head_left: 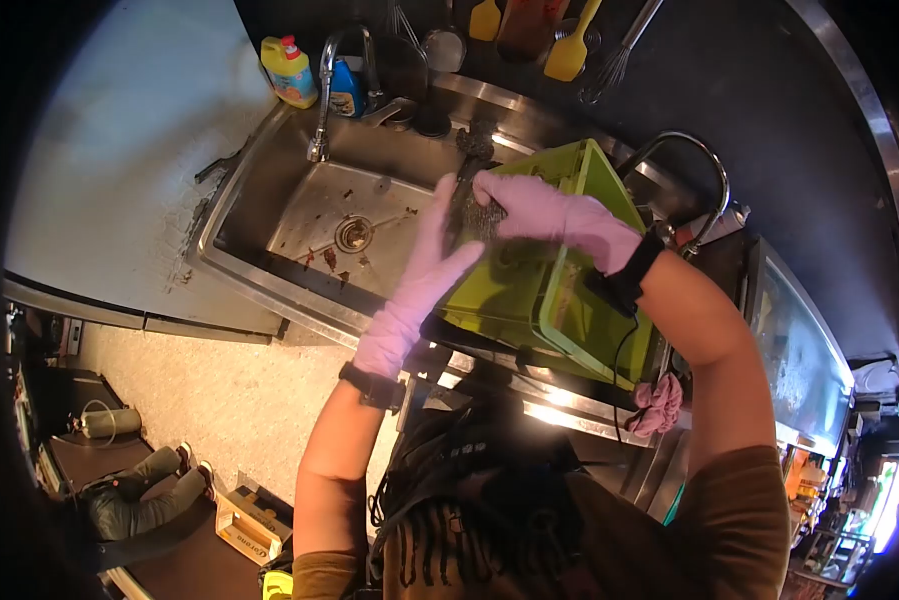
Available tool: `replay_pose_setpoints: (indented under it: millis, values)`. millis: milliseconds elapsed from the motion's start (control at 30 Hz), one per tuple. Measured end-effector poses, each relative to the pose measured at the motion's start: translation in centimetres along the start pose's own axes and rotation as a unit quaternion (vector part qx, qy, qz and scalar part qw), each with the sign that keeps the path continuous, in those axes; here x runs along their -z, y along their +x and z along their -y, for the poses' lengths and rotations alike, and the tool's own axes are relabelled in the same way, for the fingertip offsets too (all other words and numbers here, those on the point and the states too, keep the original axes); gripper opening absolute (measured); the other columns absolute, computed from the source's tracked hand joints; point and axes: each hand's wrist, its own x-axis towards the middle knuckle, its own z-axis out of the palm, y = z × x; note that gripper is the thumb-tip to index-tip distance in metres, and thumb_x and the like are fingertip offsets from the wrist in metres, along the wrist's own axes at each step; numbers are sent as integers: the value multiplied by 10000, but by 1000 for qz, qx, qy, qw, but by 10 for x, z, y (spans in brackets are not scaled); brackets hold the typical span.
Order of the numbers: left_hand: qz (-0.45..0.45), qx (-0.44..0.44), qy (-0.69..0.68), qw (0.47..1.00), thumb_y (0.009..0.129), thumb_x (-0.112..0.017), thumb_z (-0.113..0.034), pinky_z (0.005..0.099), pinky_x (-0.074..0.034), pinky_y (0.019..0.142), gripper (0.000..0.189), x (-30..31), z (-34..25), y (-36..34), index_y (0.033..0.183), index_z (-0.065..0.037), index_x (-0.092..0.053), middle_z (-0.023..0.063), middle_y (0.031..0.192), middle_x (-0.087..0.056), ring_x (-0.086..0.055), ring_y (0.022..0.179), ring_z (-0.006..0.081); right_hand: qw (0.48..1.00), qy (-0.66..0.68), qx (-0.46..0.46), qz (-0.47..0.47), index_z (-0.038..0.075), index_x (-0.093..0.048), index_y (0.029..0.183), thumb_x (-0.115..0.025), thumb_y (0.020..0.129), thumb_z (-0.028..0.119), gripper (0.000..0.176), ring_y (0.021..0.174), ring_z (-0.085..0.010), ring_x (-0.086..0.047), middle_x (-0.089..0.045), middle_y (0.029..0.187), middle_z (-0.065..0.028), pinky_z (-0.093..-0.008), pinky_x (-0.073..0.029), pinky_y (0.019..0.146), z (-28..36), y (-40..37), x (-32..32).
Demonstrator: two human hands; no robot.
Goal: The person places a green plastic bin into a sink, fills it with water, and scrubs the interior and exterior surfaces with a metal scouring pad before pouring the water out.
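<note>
Both hands wear pink gloves over the sink. My right hand is closed on a dark mesh scrubber, beside the green plastic crate. The crate stands tilted across the right part of the sink. My left hand is held just left of the scrubber with thumb and fingers spread apart, and nothing shows in it. Left of my hands, the steel sink basin has brown scraps around its drain. Another dark scrubber lies on the sink's back edge.
A faucet rises behind the left basin, next to a yellow bottle and a blue bottle. A second curved faucet stands right of the crate. A pink cloth hangs by the front edge. A person's legs show lower left.
</note>
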Motion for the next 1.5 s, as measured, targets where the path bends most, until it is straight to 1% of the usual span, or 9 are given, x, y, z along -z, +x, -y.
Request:
replay_pose_setpoints:
  millis: [300,433,500,833,967,1033,1167,1433,1500]
  values:
    - [114,33,227,967,848,-613,-40,278,-393,985,466,19,23,15,1297,-62,-489,88,1250,-539,-509,1134,188,971,-13,99,-217,118,-586,1043,-647,752,341,372,1134,-316,-514,-591,1100,-137,-430,-385,969,-41,-48,-9]
    - [-116,60,287,949,843,-562,-63,319,-435,942,344,64,43,-4,1186,-34,-575,162,1155,-589,-561,1067,259,947,-31,69,-311,142,-619,994,-640,798,281,240,1252,-352,-430,-594,1146,-82,-512,-268,1063,-69,-53,-49]
    - [-80,119,246,959,849,-591,-122,335,-432,940,370,26,20,-21,1202,-17,-561,161,1189,-564,-554,1072,269,922,10,126,-366,144,-632,956,-642,797,250,191,1249,-359,-426,-601,1118,-60,-518,-256,1066,-78,-47,-60]
    - [23,73,552,830,786,-636,-86,380,-466,862,309,48,100,-59,1088,-27,-611,202,1004,-604,-571,947,366,929,49,119,-346,158,-655,899,-613,758,144,147,1216,-382,-436,-620,994,-48,-535,-279,1009,-74,-46,-53]
    - [-8,175,378,909,799,-625,-129,409,-441,885,303,31,101,-62,1083,-23,-613,222,1057,-584,-540,1021,384,915,53,131,-378,155,-654,886,-619,737,104,162,1178,-383,-460,-623,947,-53,-507,-297,1002,-74,-42,-55]
    - [-33,19,405,914,810,-651,-149,413,-436,884,319,-16,60,-64,1087,3,-606,216,1037,-575,-539,997,368,918,58,132,-370,145,-653,876,-618,732,84,161,1155,-383,-473,-622,920,-56,-489,-304,1005,-73,-43,-56]
    - [1,89,307,948,862,-634,-200,357,-416,952,379,-9,56,-74,1149,42,-582,203,1169,-556,-527,1113,324,899,73,160,-402,122,-648,863,-609,733,69,146,1098,-364,-504,-613,877,-66,-466,-306,1022,-75,-40,-58]
    - [41,-31,562,825,808,-531,-107,410,-488,815,206,50,114,-45,977,-60,-641,155,996,-619,-598,926,319,911,-16,160,-381,86,-639,823,-567,769,-3,126,1023,-308,-533,-603,860,-67,-450,-338,1043,-70,-42,-53]
    - [16,71,590,804,789,-543,-84,410,-509,756,205,38,110,-47,967,-82,-644,144,947,-631,-614,895,311,926,15,128,-354,65,-636,848,-557,783,-11,127,1144,-330,-468,-596,926,-97,-442,-317,1039,-63,-50,-52]
